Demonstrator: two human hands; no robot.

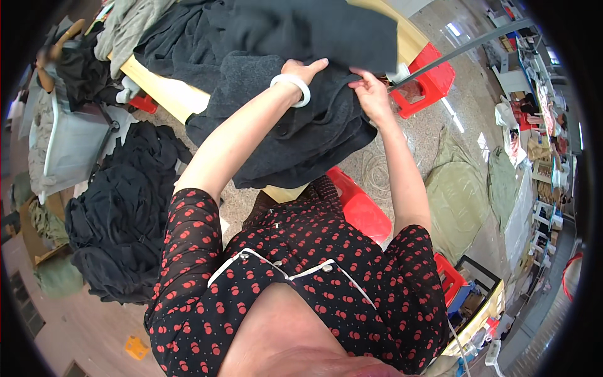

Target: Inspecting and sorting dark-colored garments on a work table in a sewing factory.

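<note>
A dark grey garment [282,135] of thick cloth is draped in layers in front of me, over the near end of a pale wooden board. My left hand [304,70], with a white bangle [293,88] at the wrist, is on its upper part. The left thumb points right and the other fingers are mostly hidden in the cloth. Farther right, my right hand [372,95] pinches the garment's edge between thumb and fingers. Just beyond both hands a smooth dark cloth panel [326,31] spreads out, slightly blurred.
Red plastic stools [433,78] stand right of the board and beside my legs. A heap of dark clothes [119,213] lies at left, near a whitish bin [75,141]. Another person [72,69] works at far left. A metal bar [465,53] crosses at upper right.
</note>
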